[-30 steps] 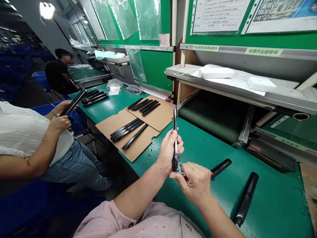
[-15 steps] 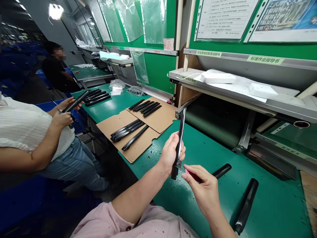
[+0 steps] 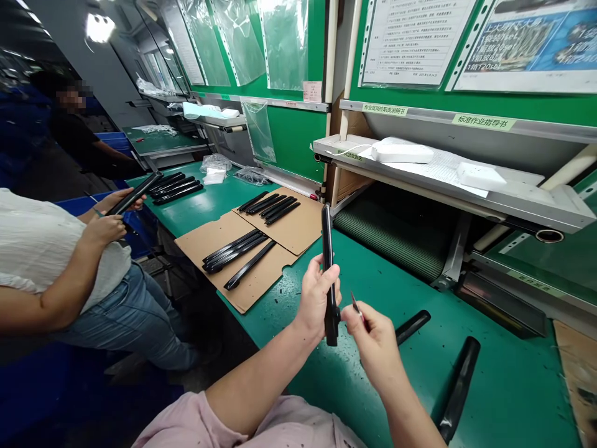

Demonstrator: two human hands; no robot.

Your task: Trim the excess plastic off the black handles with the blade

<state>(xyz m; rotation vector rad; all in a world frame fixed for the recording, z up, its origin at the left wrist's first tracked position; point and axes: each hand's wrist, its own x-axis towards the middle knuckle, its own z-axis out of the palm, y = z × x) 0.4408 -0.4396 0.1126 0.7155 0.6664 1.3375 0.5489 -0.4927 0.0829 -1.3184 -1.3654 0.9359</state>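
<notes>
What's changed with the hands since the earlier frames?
The right hand drew away from the black strip, its small blade now clear of it, tip up. The left hand turned the strip, hiding its metal edge. The strips on the cardboard stayed put.

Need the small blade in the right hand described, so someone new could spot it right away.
On the green workbench, look at the two raised hands near its front edge. The right hand pinches a small pointed blade, tip up, beside the black strip held upright in the left hand. Unlike the black strips nearby, it is a tiny, thin, pale sliver.
</notes>
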